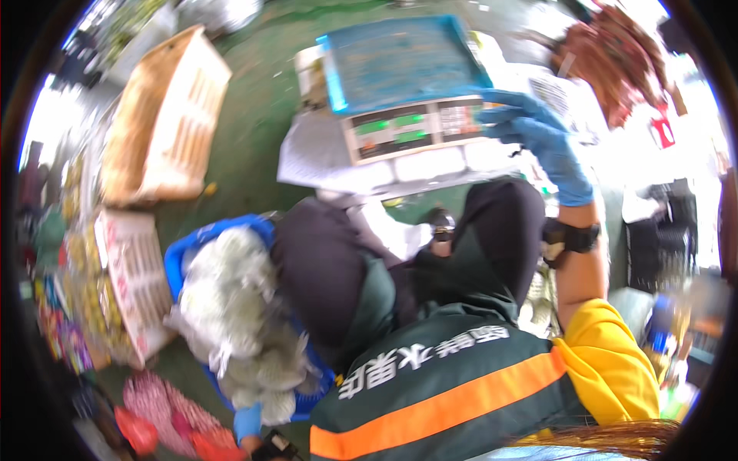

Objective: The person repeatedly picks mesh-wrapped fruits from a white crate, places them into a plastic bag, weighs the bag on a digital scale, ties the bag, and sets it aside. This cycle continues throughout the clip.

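Note:
My right hand (536, 135), in a blue glove, reaches to the right side of a digital weighing scale (389, 135). Its fingers lie over or touch the keypad edge, holding nothing that I can see. The scale has a bare blue tray (403, 63) and lit green displays. Low in the picture, my left hand (248, 423), also gloved in blue, is at the near end of a blue plastic basket (222, 225). Pale round items (233, 276) in clear wrapping or netting fill this basket. The left fingers are mostly hidden, so their grip is unclear.
White boxes or paper (429, 165) lie under the scale. A tan slatted crate (187, 124) and a white-and-red carton (135, 282) stand left. Pink and red bags (167, 412) lie at lower left. Black crates (660, 242) and a reddish-brown bundle (614, 63) are at right.

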Motion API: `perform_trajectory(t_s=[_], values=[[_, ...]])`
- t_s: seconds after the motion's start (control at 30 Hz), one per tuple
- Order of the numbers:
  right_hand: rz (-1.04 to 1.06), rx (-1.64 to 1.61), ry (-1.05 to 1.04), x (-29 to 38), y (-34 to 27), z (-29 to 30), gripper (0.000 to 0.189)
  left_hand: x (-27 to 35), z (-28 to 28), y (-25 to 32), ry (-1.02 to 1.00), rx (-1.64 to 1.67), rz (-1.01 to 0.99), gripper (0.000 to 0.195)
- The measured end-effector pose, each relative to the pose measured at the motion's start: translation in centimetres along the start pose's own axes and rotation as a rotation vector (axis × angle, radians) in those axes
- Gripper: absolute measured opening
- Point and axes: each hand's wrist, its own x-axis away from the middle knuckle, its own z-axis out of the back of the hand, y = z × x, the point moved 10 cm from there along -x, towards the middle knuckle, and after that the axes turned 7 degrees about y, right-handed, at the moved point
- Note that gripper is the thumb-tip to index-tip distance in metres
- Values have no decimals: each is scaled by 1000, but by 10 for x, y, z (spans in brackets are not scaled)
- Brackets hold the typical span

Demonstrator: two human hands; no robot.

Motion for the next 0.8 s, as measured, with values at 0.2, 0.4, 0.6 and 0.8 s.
perform_trajectory(t_s=[0.2,0.4,0.6,0.8], values=[[91,-517,493,16,62,76,43,76,28,267,-260,352,-417,27],[376,-556,1069,98,73,182,40,221,-217,473,-908,-243,-1272,34],[293,-316,854,129,59,201,37,160,-466,428,-759,-968,-1157,72],[50,-173,884,127,115,185,35,107,-526,366,-514,-987,-1163,108]])
